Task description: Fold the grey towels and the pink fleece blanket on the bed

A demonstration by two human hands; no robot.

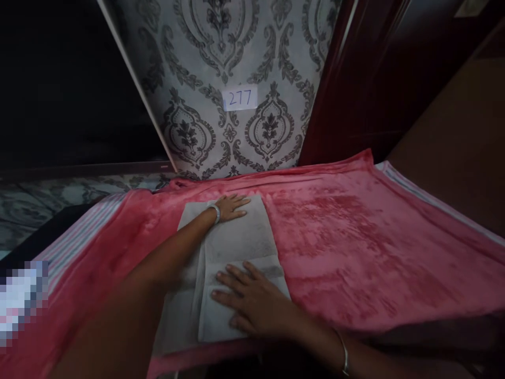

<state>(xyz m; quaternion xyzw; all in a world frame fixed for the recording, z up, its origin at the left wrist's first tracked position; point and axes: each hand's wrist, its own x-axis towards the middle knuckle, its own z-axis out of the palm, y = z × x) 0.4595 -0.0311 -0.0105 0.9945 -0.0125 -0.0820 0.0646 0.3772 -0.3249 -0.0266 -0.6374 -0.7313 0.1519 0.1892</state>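
Note:
A light grey folded cloth [240, 237] lies flat on a pink plush blanket [335, 252], its long side running away from me. One layer is turned over toward the right, with a fold line along its left part and a crease across its middle. At the cloth's far end my left hand [232, 207] rests with fingers spread, a bracelet on the wrist. Nearer to me, my right hand [256, 302] presses palm down on the same cloth, fingers apart, a thin bangle on that wrist. Neither hand grips anything.
Striped fabric [92, 223] shows beside the blanket on the left. Behind stand a patterned wall [232, 137] with a paper label [240, 98] reading 277, a dark screen [71, 84] at left and a dark red wooden panel [355, 89] at right. The blanket's front edge is close to me.

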